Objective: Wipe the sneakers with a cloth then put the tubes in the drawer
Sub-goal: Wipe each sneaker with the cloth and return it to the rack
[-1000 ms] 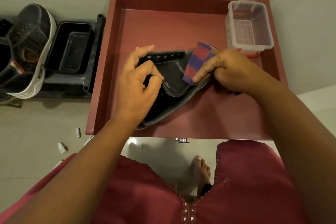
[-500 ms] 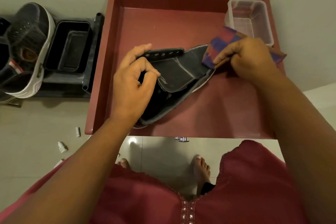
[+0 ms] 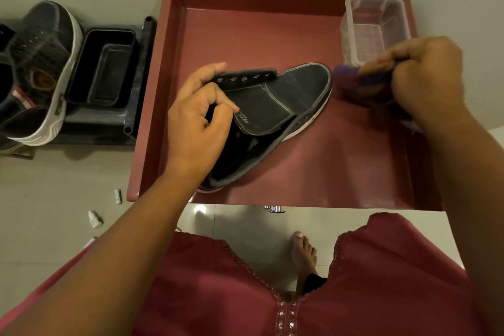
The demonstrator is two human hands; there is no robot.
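A black high-top sneaker (image 3: 289, 98) lies on its side inside the open maroon drawer (image 3: 272, 22), toe pointing to the upper right. My left hand (image 3: 196, 117) pinches the sneaker's tongue near the ankle opening. My right hand (image 3: 417, 76) grips a purple and red checked cloth (image 3: 351, 76), blurred, just right of the toe and apart from it. Two small white tubes (image 3: 95, 219) (image 3: 117, 196) lie on the floor left of the drawer's front corner.
A clear plastic box (image 3: 376, 27) stands in the drawer's back right corner. Left of the drawer, a black rack (image 3: 136, 84) holds a black tray (image 3: 105, 68) and another dark sneaker with a white sole (image 3: 41, 71). My bare foot (image 3: 304, 254) is below the drawer front.
My right hand has swept the cloth from the sneaker's tongue over the toe and off to the right. My left hand has kept its hold on the tongue.
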